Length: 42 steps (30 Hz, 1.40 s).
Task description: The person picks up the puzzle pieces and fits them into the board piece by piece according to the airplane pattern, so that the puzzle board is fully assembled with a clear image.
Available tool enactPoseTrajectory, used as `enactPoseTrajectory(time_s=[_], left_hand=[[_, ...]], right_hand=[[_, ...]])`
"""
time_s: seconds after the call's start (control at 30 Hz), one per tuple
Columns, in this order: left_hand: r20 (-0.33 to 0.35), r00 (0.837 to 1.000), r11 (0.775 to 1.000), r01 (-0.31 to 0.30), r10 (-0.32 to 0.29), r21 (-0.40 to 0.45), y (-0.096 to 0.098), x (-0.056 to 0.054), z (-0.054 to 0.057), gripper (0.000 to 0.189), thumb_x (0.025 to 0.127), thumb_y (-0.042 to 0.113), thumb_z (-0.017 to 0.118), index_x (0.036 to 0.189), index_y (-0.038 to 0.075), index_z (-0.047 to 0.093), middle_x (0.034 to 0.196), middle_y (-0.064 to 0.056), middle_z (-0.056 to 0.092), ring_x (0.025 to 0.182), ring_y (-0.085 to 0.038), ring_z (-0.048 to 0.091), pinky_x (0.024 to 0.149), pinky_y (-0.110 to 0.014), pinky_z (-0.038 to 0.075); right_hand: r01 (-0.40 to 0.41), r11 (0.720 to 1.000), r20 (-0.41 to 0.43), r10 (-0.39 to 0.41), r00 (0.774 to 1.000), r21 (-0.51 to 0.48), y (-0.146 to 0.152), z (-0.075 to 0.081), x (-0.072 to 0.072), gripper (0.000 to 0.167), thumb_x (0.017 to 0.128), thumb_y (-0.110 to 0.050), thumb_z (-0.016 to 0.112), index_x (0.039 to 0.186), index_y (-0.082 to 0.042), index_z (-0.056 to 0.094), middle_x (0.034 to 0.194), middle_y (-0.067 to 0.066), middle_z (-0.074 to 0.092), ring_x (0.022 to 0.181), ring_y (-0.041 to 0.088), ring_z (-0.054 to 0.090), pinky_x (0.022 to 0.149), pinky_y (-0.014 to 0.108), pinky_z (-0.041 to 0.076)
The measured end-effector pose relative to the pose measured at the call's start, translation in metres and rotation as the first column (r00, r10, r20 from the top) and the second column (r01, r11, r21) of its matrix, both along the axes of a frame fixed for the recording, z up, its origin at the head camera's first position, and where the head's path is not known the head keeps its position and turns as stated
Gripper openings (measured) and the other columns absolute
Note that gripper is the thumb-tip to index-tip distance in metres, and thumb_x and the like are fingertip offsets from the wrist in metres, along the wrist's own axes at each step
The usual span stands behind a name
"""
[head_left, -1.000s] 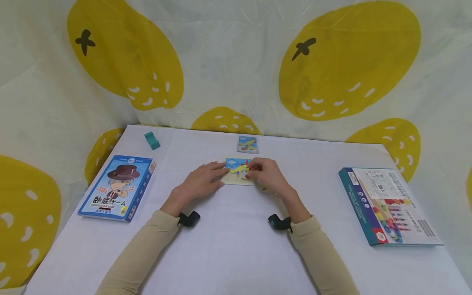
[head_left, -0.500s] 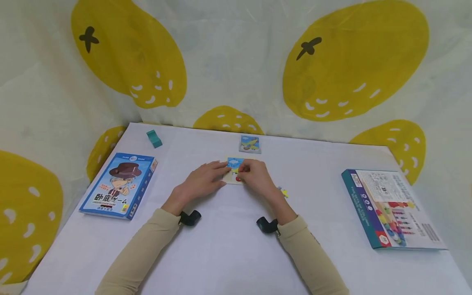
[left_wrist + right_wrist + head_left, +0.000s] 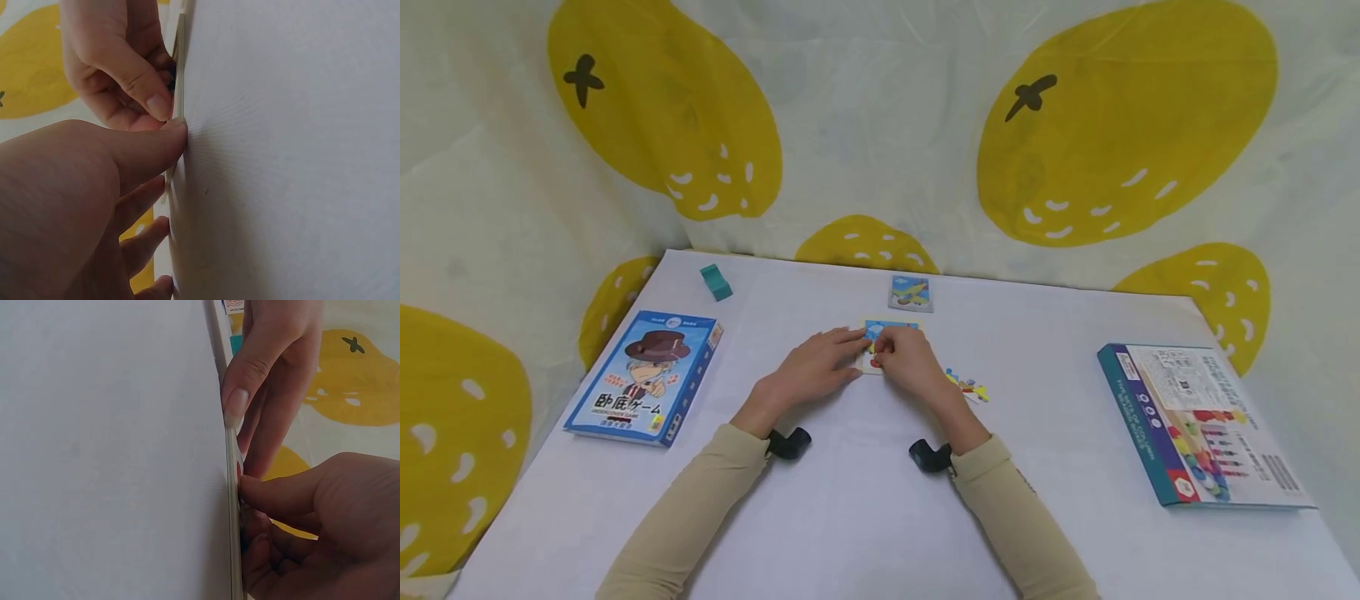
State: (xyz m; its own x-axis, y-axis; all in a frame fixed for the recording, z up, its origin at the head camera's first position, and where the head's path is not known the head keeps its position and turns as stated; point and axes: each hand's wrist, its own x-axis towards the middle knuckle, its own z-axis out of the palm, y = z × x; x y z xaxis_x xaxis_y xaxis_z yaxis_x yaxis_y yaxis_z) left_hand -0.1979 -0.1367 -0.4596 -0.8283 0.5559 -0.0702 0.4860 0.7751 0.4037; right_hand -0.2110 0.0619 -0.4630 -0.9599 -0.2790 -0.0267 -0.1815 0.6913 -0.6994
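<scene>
A small jigsaw board (image 3: 868,371) with a pale border and a blue-sky picture lies mid-table, partly hidden under both hands. My left hand (image 3: 820,367) rests at its left side, thumb (image 3: 153,147) on the board's near edge and other fingers spread beyond. Over the picture, my right hand (image 3: 910,362) curls its fingers and pinches a small puzzle piece (image 3: 875,362) showing some red, mostly covered by the fingertips. In the right wrist view that thumb (image 3: 281,490) sits right at the board's face. Loose yellow and blue puzzle pieces (image 3: 973,390) lie beside the right wrist.
Behind the board lies a square card (image 3: 911,293) with an airplane picture. A teal block (image 3: 716,282) stands at the back left. On the left is a blue game box (image 3: 640,379), and on the right a teal-edged box (image 3: 1202,425). A fruit-print curtain (image 3: 880,125) hangs behind the table.
My right hand has moved left across the board with the red-marked puzzle piece, uncovering the loose pieces beside its wrist. The left hand stays at the board's left side.
</scene>
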Motion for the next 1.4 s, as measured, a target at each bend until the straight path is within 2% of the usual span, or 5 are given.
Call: enactPoseTrajectory(time_s=[0.53,0.83,1.07,1.23,1.4], left_hand=[[-0.063,0.997,0.998,0.042,-0.044,-0.039,0.002,0.004,0.002,0.051,0.100,0.028,0.059,0.149,0.020,0.048,0.158,-0.008,0.042,0.149,-0.035,0.032,0.117,-0.062,0.029],[-0.077,0.996,0.996,0.044,-0.049,-0.072,0.002,0.003,0.001,0.048,0.100,0.030,0.059,0.147,0.022,0.051,0.158,-0.007,0.042,0.149,-0.034,0.033,0.116,-0.060,0.032],[-0.054,0.998,0.997,0.018,-0.022,-0.071,0.002,0.005,0.000,0.048,0.101,0.032,0.057,0.147,0.023,0.050,0.159,-0.006,0.040,0.150,-0.033,0.032,0.117,-0.061,0.030],[-0.038,0.999,0.998,-0.002,0.000,-0.061,0.006,0.004,-0.002,0.046,0.102,0.036,0.054,0.147,0.025,0.050,0.159,-0.003,0.040,0.150,-0.030,0.031,0.118,-0.060,0.029],[-0.067,0.997,0.997,-0.044,0.040,-0.068,0.010,0.004,0.000,0.041,0.103,0.034,0.053,0.143,0.026,0.055,0.156,-0.003,0.045,0.148,-0.028,0.036,0.117,-0.060,0.032]], right_hand=[[0.153,0.985,-0.002,-0.154,0.988,0.077,-0.003,0.001,0.003,0.010,0.083,-0.016,0.078,0.077,-0.013,0.070,0.076,0.000,0.069,0.072,0.017,0.060,0.058,0.026,0.045],[0.094,0.995,0.009,-0.094,0.996,0.024,0.005,0.000,0.002,0.007,0.085,-0.014,0.074,0.080,-0.011,0.069,0.073,0.002,0.066,0.069,0.016,0.057,0.058,0.025,0.045],[0.016,0.995,-0.023,-0.018,1.000,-0.097,0.027,0.002,0.001,0.009,0.089,-0.008,0.065,0.093,-0.008,0.073,0.087,0.004,0.069,0.082,0.018,0.059,0.074,0.030,0.049],[0.031,0.994,0.005,-0.030,1.000,-0.101,0.050,0.007,0.007,0.011,0.091,-0.011,0.065,0.098,-0.008,0.073,0.096,0.005,0.071,0.088,0.020,0.060,0.079,0.032,0.050],[0.078,0.992,0.074,-0.071,0.995,-0.097,0.071,0.009,0.011,0.014,0.095,-0.016,0.064,0.105,-0.009,0.072,0.104,0.005,0.071,0.093,0.022,0.061,0.079,0.032,0.052]])
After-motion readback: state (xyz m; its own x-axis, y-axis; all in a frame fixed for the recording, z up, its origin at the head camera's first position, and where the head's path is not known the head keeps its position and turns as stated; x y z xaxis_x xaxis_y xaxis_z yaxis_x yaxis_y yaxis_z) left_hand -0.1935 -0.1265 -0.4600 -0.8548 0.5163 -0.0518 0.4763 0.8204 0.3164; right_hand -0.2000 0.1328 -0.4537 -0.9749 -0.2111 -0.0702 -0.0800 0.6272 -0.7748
